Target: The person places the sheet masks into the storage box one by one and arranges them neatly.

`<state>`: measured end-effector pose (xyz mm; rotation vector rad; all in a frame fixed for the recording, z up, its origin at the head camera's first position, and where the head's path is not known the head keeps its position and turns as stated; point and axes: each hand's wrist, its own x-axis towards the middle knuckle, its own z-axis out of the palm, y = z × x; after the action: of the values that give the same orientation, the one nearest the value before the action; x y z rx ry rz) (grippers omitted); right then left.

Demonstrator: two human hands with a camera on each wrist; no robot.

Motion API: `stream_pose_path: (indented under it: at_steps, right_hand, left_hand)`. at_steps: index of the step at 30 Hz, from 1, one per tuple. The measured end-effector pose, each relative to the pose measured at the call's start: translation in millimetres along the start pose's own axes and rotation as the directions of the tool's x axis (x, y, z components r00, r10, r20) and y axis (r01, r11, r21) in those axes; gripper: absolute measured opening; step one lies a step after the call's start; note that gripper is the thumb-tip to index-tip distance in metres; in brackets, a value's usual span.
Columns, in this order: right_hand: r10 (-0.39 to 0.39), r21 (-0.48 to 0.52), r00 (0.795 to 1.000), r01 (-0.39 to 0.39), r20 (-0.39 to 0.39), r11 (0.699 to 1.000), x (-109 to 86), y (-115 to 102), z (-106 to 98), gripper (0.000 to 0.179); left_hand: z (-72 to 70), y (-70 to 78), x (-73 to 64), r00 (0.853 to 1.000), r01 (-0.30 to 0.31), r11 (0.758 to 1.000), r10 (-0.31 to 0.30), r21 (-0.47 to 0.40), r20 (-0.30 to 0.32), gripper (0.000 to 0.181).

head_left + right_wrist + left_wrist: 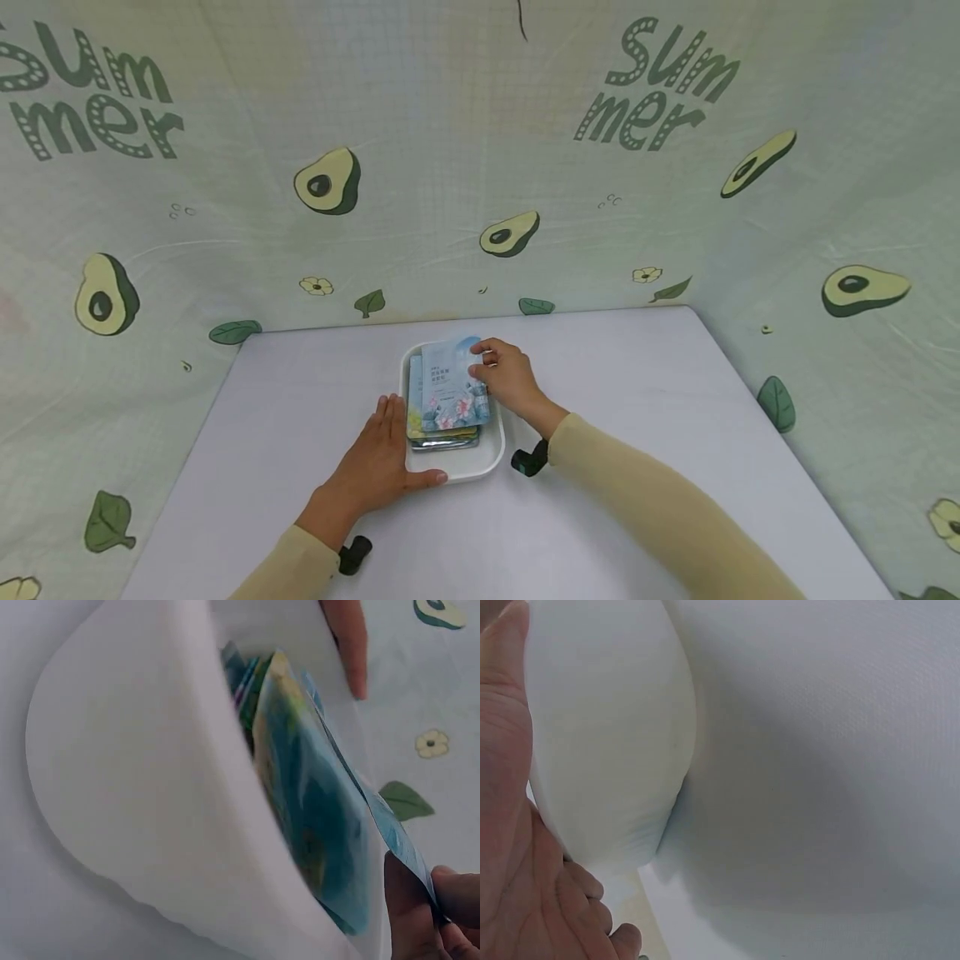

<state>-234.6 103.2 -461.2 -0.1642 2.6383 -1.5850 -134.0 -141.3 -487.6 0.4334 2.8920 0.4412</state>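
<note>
A light-blue flat sachet, printed with pink flowers and lettering, lies over several other packets in a white tray. My right hand pinches its right edge between thumb and fingers. In the right wrist view the sachet slants up from the colourful stack of packets toward the fingertips. My left hand rests against the tray's left side, fingers straight and thumb along the front rim. The left wrist view shows that palm beside the tray's outer wall.
The tray stands on a white-covered table. Behind it hangs a pale curtain printed with avocados and leaves. Small black cameras are strapped at both wrists.
</note>
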Motion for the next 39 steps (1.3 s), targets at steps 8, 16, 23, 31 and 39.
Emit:
stream_pose_path:
  at_steps: [8,16,23,31,39]
  right_hand:
    - [0.007,-0.214,0.995,0.015,0.099,0.977,2.1,-1,20,0.043]
    - [-0.038,-0.311,0.990,0.078,0.133,0.947,-2.2,-4,22,0.050]
    - [-0.033,-0.328,0.988,0.081,0.149,0.941,-1.6,-6,22,0.056]
    - [-0.043,-0.322,0.997,0.063,0.070,0.945,-9.3,-7,10,0.051]
    - [-0.213,-0.318,0.972,0.173,-0.097,0.932,-31.6,27,-38,0.041]
  left_hand:
    - [0.9,1.2,-0.5,0.999,-0.034,0.999,0.034,0.018,-0.021,0.141]
    - [3.2,0.7,-1.4,0.999,-0.037,0.999,0.038,0.015,-0.020,0.142]
    - [4.7,-0.8,-1.2,1.000,-0.017,1.000,0.017,0.017,-0.011,0.145]
    - [3.4,-0.5,-4.1,1.000,-0.010,1.000,0.010,0.027,-0.028,0.144]
    - [2.9,-11.3,-7.3,0.996,0.045,0.999,-0.042,0.028,-0.082,0.127]
